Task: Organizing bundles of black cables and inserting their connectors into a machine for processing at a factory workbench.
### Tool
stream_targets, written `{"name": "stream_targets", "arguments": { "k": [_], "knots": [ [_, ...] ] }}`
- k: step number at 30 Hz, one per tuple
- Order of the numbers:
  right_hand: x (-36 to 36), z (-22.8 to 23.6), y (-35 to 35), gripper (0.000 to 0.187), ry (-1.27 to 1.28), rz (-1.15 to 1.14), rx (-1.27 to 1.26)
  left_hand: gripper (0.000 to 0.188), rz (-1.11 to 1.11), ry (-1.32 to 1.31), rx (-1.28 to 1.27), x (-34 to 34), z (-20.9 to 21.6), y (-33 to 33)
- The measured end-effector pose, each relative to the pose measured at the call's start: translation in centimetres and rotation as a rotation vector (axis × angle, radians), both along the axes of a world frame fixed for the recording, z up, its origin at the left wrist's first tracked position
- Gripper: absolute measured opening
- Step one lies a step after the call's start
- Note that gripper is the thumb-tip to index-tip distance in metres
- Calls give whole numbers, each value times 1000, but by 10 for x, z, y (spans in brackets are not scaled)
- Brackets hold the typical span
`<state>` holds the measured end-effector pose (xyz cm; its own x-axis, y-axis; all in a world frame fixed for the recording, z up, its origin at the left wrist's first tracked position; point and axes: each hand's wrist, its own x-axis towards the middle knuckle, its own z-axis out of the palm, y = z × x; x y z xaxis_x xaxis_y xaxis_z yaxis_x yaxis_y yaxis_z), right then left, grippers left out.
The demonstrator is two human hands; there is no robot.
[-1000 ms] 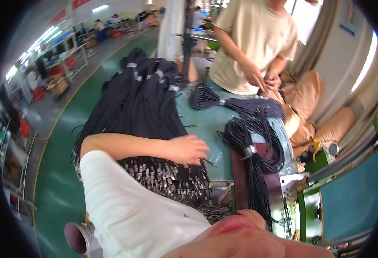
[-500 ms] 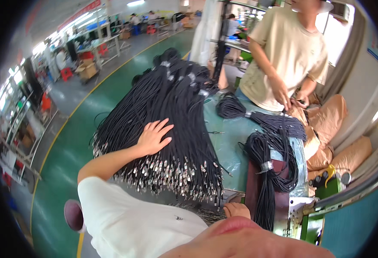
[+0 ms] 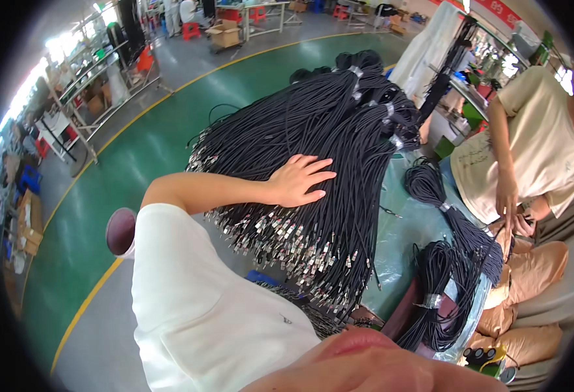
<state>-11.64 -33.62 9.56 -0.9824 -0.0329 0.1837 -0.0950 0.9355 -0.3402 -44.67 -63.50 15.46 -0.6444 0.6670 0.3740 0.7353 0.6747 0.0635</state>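
A large pile of black cables [image 3: 261,140] with metal connector ends [image 3: 300,242] fanned toward me covers much of a green-topped table [image 3: 398,242]. My left hand [image 3: 298,181] lies palm down on the pile, fingers spread, gripping nothing. Clear ties [image 3: 391,111] bind the bundles at their far end. Right of the pile lie another tied bundle [image 3: 453,209] and a coiled one [image 3: 434,297]. My right hand does not show. More cables [image 3: 300,307] hang lower down, partly hidden by my white shirt.
Across the table at the right, a co-worker in a beige shirt [image 3: 535,137] handles something dark and small. Brown paper-wrapped bundles [image 3: 535,268] lie below that person. A purple round stool seat [image 3: 121,232] is at my left. Racks [image 3: 97,85] and a cardboard box [image 3: 225,32] stand beyond the green floor.
The view has swung left, shifting the pile and co-worker rightward in the picture. My left hand still rests on the cables. My right hand, earlier at the table's near edge, has left view.
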Motion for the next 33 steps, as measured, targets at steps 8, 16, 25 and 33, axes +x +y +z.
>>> {"name": "stream_targets", "arguments": {
  "k": [8, 16, 25, 33],
  "knots": [
    [-3, -5, 0, 17, -1, -7, -11, 52, -30, 40, 62, -3, -7, 0],
    [-2, 1, 3, 16, -34, -43, -62, 53, -38, 3, 85, 1, 6, 2],
    [4, -9, 7, 10, 89, -33, 34, 51, -41, 40, -76, 5, 19, 14],
    [73, 42, 13, 12, 373, -246, 46, 43, -790, 85, -759, 73, 96, 153]
  ]
}}
